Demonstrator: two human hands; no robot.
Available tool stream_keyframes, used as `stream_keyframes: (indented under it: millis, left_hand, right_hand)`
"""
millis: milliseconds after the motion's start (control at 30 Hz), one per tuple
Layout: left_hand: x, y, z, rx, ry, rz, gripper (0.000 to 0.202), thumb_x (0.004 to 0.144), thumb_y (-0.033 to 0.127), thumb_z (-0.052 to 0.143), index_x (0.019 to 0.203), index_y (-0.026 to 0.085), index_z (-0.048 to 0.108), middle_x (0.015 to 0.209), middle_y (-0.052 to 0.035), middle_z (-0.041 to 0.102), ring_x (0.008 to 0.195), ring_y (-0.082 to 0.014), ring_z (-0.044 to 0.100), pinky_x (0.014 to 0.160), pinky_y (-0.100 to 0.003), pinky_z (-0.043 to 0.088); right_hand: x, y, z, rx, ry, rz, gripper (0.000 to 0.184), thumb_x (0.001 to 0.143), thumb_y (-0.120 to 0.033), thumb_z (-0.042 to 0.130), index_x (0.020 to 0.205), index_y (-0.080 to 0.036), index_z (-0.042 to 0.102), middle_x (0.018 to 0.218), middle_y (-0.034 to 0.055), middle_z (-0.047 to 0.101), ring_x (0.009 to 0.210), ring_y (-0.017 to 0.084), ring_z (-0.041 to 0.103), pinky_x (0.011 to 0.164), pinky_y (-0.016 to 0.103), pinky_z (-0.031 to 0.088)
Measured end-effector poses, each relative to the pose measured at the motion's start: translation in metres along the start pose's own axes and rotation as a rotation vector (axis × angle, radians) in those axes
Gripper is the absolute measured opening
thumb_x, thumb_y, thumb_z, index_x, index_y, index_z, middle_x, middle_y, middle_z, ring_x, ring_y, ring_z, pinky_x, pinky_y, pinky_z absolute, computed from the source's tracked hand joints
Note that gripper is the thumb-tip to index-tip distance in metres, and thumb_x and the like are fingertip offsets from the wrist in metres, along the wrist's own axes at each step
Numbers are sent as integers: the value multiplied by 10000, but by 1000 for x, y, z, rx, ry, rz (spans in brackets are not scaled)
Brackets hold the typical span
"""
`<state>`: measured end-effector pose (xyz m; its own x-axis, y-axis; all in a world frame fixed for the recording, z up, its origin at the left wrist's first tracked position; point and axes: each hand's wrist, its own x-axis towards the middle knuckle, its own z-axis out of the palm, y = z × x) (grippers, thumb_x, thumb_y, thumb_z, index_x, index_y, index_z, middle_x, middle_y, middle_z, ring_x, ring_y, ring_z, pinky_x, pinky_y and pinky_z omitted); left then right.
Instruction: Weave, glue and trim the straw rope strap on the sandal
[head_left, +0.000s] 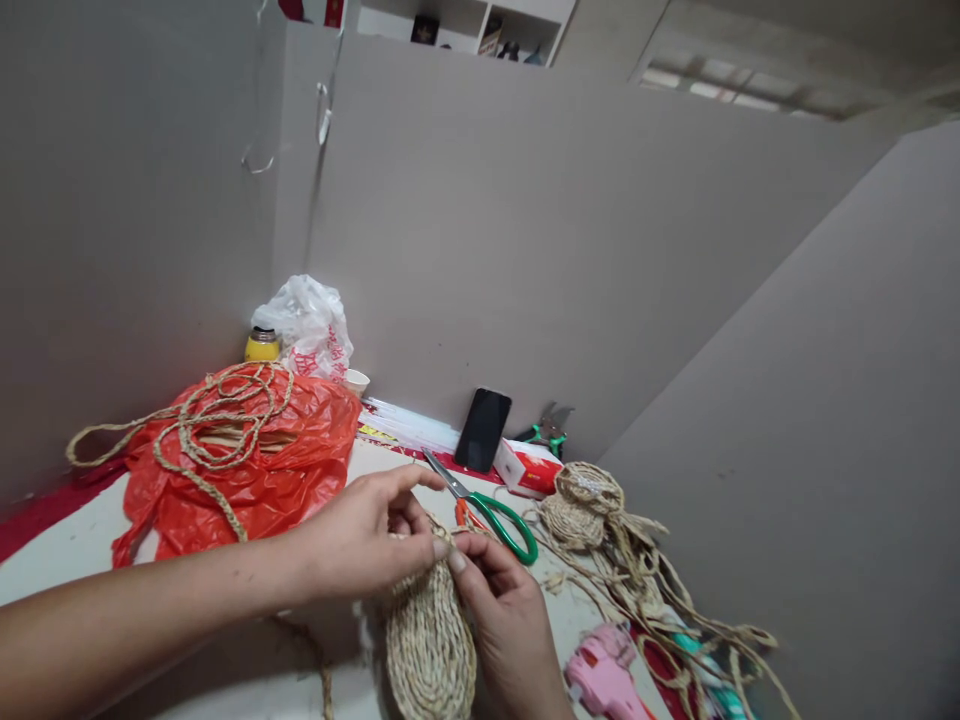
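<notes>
A long oval piece of coiled, braided straw, shaped like a shoe sole (431,655), stands at the near edge of the table. My left hand (382,530) pinches its upper end, thumb in front and index finger reaching out above. From the right, my right hand (502,610) grips the same end, its thumb tip beside the left thumb. The fingers hide most of that end. Just beyond the hands lie scissors with green handles (495,515), partly over something orange (466,514). A strand of straw cord (326,675) hangs below my left forearm.
A red plastic bag (300,480) with loops of braided straw cord (225,405) lies left. Coiled straw pieces (581,505) and loose strands sit right, near a pink glue gun (604,670). Behind are a phone (484,430), a red-white box (531,468) and green-handled pliers (547,435).
</notes>
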<state>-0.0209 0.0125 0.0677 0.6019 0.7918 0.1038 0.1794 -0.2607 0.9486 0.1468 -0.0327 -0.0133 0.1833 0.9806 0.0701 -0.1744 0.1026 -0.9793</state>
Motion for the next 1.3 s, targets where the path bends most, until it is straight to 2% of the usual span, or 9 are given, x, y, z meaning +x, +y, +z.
stream_keyframes:
  millis: [133,233,333,467,667,833,933,1000,1300]
  left_hand:
    - [3,1,-6,52,137,35,405,745,271,584,1138,181,555,967,-56,618,899,-193,557,757,-314,457]
    - [3,-1,-6,53,11,-17,454,709,301,627,1143,190,553,1003,-58,602,846,-180,552,707,-294,460]
    - [4,-7,-4,16,-144,-72,457,686,279,642,1123,179,556,775,19,556,627,-111,476,551,-218,401]
    - [6,-16,-1,10,-158,-142,321,662,221,642,975,160,604,635,66,472,548,-77,399,483,-178,325]
    - [9,-7,-4,-145,-185,-204,203,664,226,639,852,150,620,678,44,538,595,-88,457,542,-196,366]
    - [17,-15,-19,-417,-311,-237,333,646,123,550,962,164,645,669,42,559,558,-79,456,548,-203,345]
    - [23,-27,-28,-521,-473,-228,541,601,80,593,1129,196,612,822,6,621,662,-96,535,616,-214,387]
    - [24,-31,-31,-500,-512,-193,578,607,60,622,1161,221,595,878,4,618,727,-104,560,675,-225,411]
    - [18,-23,-17,-189,-392,-66,280,717,136,653,989,180,601,793,34,549,665,-82,483,627,-205,387]
  right_hand:
    - [-4,0,-1,-3,-27,26,215,769,-370,731,821,-198,613,713,-2,605,663,159,542,632,275,436]
    - [-7,-1,-2,-52,-66,16,220,776,-381,721,832,-195,620,719,8,608,652,156,534,609,269,433]
    - [-9,-4,0,-125,-86,-27,207,784,-382,710,821,-196,627,739,16,618,656,152,530,585,252,428]
    - [-10,-7,2,-228,-96,-65,202,802,-388,686,819,-193,642,752,27,631,657,154,537,568,247,431]
    - [-12,-10,3,-188,-102,-48,197,806,-386,687,844,-196,650,749,28,654,662,158,551,602,262,451]
    - [-12,-19,4,-113,-74,-23,200,748,-371,746,804,-197,668,701,3,629,634,141,540,577,231,436]
    - [-10,-24,6,-68,-64,6,224,699,-384,781,758,-197,672,674,-10,617,623,135,528,572,221,427]
    - [-8,-24,6,-55,-74,17,226,701,-389,779,752,-197,673,683,-14,617,621,129,519,574,218,419]
    - [-10,-19,6,-53,-137,64,222,735,-382,760,788,-186,671,692,-20,604,620,110,502,586,215,397]
